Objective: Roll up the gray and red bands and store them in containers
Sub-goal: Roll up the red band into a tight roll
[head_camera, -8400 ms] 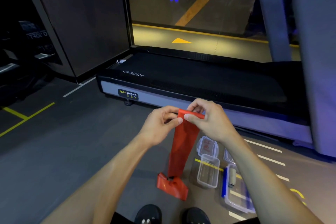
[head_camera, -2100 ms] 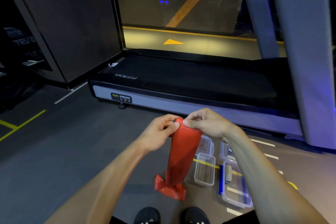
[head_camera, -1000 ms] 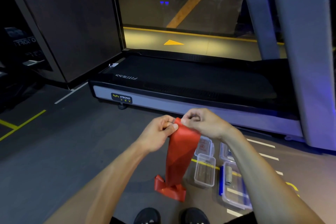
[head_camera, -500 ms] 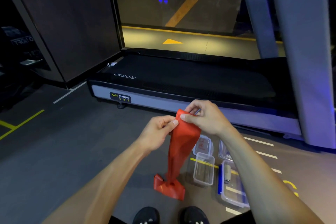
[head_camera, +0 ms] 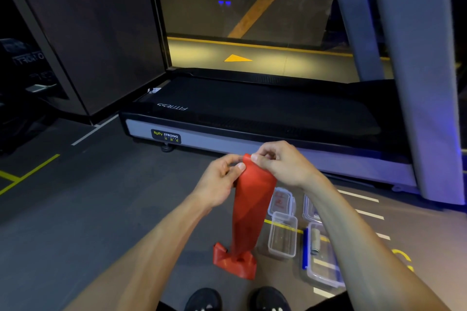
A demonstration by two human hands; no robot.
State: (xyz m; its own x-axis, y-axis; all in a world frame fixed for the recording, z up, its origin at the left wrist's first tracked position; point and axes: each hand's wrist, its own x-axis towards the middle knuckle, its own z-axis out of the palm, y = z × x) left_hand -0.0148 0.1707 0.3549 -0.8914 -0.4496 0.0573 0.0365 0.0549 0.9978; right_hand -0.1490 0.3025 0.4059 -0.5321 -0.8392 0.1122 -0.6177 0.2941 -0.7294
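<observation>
Above the floor | both hands (head_camera: 252, 171) pinch red band's (head_camera: 250, 209) top edge | band hangs, tail crumpled

Over the earlier pictures and this one, both hands are working the top edge of the red band (head_camera: 254, 199) between thumbs and fingertips. The flat, straight top edge seen at the start is giving way to a bunched, rounded fold pinched between the left hand (head_camera: 219, 179) and the right hand (head_camera: 283, 164). The hanging length is twisting and narrowing toward the floor. The crumpled tail on the floor is shifting slightly and lying a little more gathered. In the last half second the right hand is lifting slightly, its grip closing over the fold.
</observation>
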